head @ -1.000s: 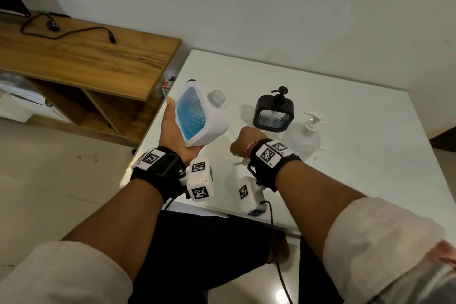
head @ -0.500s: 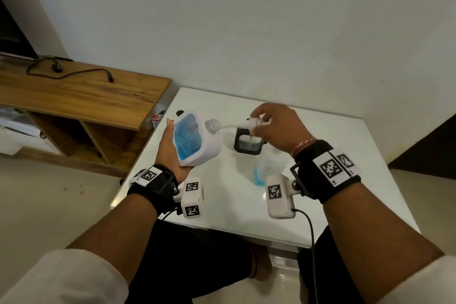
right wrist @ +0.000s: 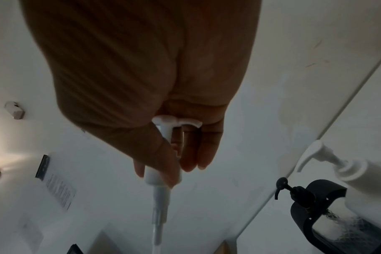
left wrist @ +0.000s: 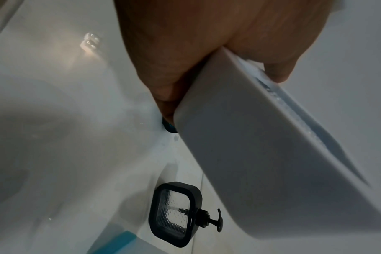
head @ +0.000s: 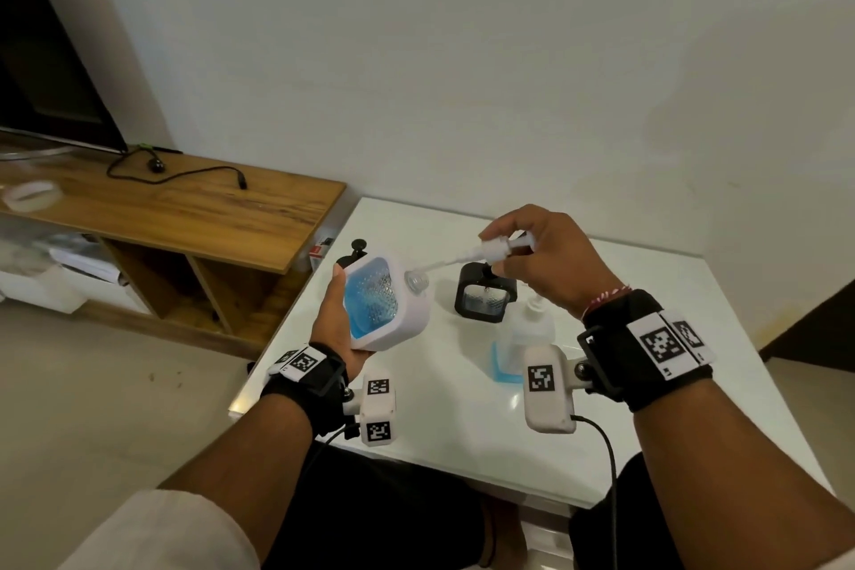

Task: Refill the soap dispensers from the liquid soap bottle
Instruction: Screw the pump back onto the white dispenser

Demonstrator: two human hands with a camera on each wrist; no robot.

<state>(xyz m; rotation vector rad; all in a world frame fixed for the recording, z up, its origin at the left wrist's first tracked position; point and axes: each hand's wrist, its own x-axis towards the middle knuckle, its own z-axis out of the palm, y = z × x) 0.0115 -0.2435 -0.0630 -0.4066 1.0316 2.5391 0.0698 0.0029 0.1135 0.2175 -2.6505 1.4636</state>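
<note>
A white bench [head: 462, 430] stands against a pale wall, a wooden shelf unit [head: 176, 208] beside it. My left hand [head: 333, 319] wraps its grip round the white dispenser [head: 386, 305], tilted above the bench, blue soap inside; it looks smooth and slippery, so I hold its flat sides. My right hand [head: 541, 264] pinches the light pump [head: 490, 250], tube at the open neck. The black dispenser [head: 483, 296] and liquid soap bottle [head: 527, 338] stand nearby.
</note>
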